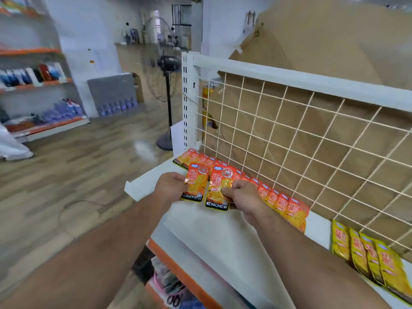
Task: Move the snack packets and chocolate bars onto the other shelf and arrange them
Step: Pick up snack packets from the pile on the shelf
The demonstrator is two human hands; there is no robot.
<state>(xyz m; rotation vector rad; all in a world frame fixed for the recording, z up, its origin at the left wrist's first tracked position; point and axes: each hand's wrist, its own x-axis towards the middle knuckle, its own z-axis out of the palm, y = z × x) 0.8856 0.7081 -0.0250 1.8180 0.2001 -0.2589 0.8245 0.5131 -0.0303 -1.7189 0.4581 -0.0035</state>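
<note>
Seen from my head: my left hand (pixel 170 186) pinches one orange packet (pixel 196 182) by its left edge. My right hand (pixel 243 197) has its fingers curled round the lower right corner of a second packet (pixel 219 188). Both packets hang just over the white shelf (pixel 211 230), in front of the orange row (pixel 283 204) leaning along the wire grid (pixel 289 134). Yellow packets (pixel 367 253) lie further right. I judge the packets light, floppy and slick, so the sealed edges are the best place to grip.
</note>
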